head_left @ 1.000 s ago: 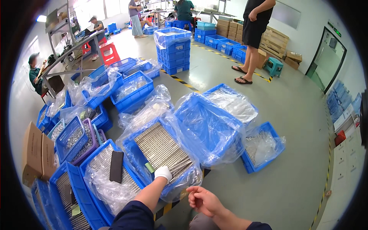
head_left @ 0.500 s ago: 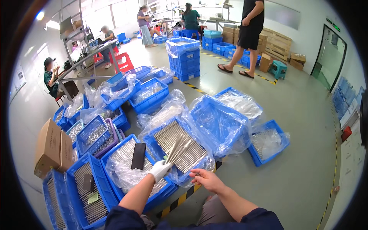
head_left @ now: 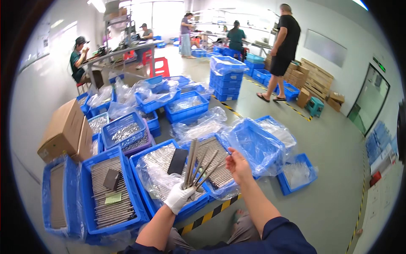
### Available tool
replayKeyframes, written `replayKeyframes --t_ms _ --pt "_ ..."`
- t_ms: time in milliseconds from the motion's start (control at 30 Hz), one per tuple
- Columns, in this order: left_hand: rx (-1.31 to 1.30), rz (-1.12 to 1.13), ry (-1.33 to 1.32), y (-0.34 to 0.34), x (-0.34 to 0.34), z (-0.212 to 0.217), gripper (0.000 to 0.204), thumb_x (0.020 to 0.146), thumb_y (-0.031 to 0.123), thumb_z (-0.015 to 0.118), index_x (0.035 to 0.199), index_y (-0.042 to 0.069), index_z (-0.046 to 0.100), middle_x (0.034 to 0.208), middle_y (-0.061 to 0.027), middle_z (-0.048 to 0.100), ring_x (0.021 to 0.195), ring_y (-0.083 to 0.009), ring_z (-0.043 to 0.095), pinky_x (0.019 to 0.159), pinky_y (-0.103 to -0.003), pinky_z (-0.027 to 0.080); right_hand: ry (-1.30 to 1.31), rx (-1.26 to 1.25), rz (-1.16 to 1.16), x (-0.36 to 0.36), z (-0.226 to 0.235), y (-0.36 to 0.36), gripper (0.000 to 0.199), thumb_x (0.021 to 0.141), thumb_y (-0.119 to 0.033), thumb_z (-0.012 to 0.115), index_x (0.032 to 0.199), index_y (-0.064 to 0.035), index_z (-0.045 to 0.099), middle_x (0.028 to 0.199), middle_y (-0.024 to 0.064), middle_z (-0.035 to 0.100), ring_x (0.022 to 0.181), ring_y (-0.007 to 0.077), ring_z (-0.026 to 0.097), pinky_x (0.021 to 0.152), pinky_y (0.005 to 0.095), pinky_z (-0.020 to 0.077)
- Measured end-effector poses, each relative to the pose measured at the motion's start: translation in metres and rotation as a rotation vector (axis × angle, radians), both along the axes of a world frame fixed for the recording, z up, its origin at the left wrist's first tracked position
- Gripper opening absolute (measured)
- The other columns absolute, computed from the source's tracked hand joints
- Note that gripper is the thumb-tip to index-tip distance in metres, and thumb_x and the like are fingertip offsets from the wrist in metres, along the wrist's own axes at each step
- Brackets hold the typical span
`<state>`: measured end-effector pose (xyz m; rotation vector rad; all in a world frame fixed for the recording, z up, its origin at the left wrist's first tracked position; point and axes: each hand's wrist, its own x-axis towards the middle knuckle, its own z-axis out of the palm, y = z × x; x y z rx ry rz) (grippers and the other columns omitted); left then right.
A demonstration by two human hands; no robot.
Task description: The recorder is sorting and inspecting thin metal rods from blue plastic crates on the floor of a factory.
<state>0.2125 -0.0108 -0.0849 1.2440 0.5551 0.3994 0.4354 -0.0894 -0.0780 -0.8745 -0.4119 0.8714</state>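
Observation:
My left hand (head_left: pixel 179 197), in a white glove, is closed around the lower ends of several thin metal rods (head_left: pixel 191 166). Their upper ends fan apart and point away from me. To the right of the bundle, my bare right hand (head_left: pixel 240 167) is raised with thumb and fingertips pinched together. Whatever may be between those fingertips is too small to make out. Beyond and below both hands, similar rods (head_left: pixel 220 179) lie in rows in a plastic-lined crate. A black flat block (head_left: pixel 177 161) rests in the neighbouring blue crate (head_left: pixel 136 166), left of the held rods.
More blue crates of rods stand at left, one holding a dark block (head_left: pixel 112 179) and a yellow-green note (head_left: pixel 113 198). A lined blue bin (head_left: pixel 258 146) is at right. Cardboard boxes (head_left: pixel 63 131) stand far left. A person (head_left: pixel 287 42) in black stands beyond; others are at tables.
The view has shifted, so the scene sits lower and further right. My left hand has turned the rods more upright. My right hand has risen beside them, its fingers now pinched.

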Motion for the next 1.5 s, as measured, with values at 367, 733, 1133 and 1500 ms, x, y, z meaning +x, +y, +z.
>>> replayKeyframes --t_ms 367,733,1133,1500 --pt "-0.076 -0.028 0.033 0.014 0.008 -0.021 0.012 0.078 0.007 0.053 0.085 -0.002 0.055 0.072 -0.0067 0.058 0.050 -0.0056 0.043 0.046 -0.019 0.034 -0.422 -0.099 0.036 -0.009 0.000 0.009 0.027 0.086 -0.013 0.044 0.109 -0.0001 0.049 0.085 0.0056 0.058 0.067 0.0095 0.053 0.062 0.0203 0.0443" --pt "-0.202 -0.082 -0.018 0.020 0.005 -0.022 0.022 0.075 0.011 0.054 0.096 0.001 0.052 0.080 -0.0097 0.060 0.054 -0.0062 0.043 0.049 -0.020 0.036 -0.497 -0.190 0.202 0.003 0.011 -0.002 0.024 0.083 -0.008 0.046 0.105 0.0001 0.051 0.093 0.0078 0.059 0.077 0.0094 0.054 0.068 0.0225 0.0441" --pt "-0.235 0.000 0.025 0.014 0.007 -0.037 0.018 0.076 0.015 0.057 0.091 0.005 0.056 0.066 -0.0012 0.054 0.051 -0.0055 0.046 0.045 -0.017 0.034 -0.330 -0.239 0.437 -0.068 -0.033 0.007 0.017 0.078 -0.008 0.055 0.094 -0.0007 0.055 0.083 0.0037 0.057 0.075 0.0092 0.053 0.068 0.0226 0.0425" --pt "-0.141 0.077 0.090 0.012 0.011 -0.022 0.017 0.078 0.013 0.054 0.092 0.003 0.056 0.059 0.0012 0.052 0.049 -0.0050 0.047 0.044 -0.016 0.034 -0.235 -0.311 0.452 -0.043 -0.036 0.011 0.019 0.079 -0.015 0.056 0.092 -0.0010 0.056 0.075 0.0017 0.055 0.067 0.0088 0.051 0.063 0.0223 0.0416"
